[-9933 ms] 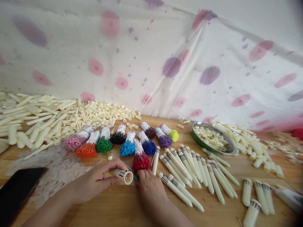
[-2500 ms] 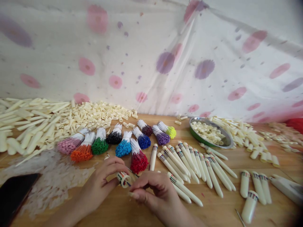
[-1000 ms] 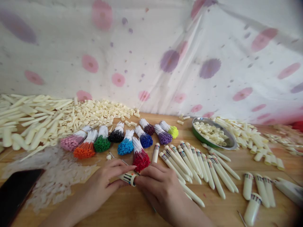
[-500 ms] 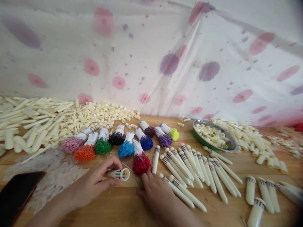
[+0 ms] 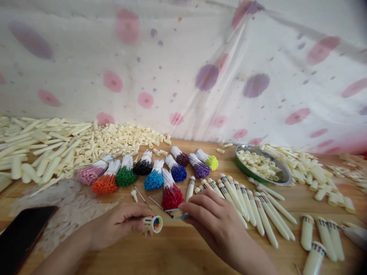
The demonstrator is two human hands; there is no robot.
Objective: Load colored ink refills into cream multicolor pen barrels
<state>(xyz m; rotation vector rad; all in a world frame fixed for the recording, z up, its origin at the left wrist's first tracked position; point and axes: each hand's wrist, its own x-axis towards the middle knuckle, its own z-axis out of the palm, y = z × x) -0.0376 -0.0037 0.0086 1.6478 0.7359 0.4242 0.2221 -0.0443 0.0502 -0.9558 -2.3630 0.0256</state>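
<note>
My left hand [image 5: 123, 223] is closed around a cream multicolour pen barrel [image 5: 152, 224], its open end turned right with coloured pieces showing inside. Between the fingers of my right hand [image 5: 209, 217] is a pair of tweezers [image 5: 173, 214], bluish in this light, its tips pointing left toward the barrel but apart from it. Just behind the tips stands a bundle of red-ended pen refills [image 5: 171, 191]. Two thin refills [image 5: 156, 203] and a small cream plug [image 5: 134, 195] lie on the wood near my left hand.
Bundles of refills in several colours, such as orange [image 5: 105, 178] and purple [image 5: 200, 165], form an arc. Rows of pens [image 5: 258, 214] lie right. A metal dish [image 5: 282, 168] holds cream parts. Cream barrels [image 5: 43, 149] pile up at left, near a dark phone [image 5: 25, 233].
My right hand has lifted from the table beside the red bundle and now shows tweezers. My left hand has shifted slightly right and down with the pen barrel.
</note>
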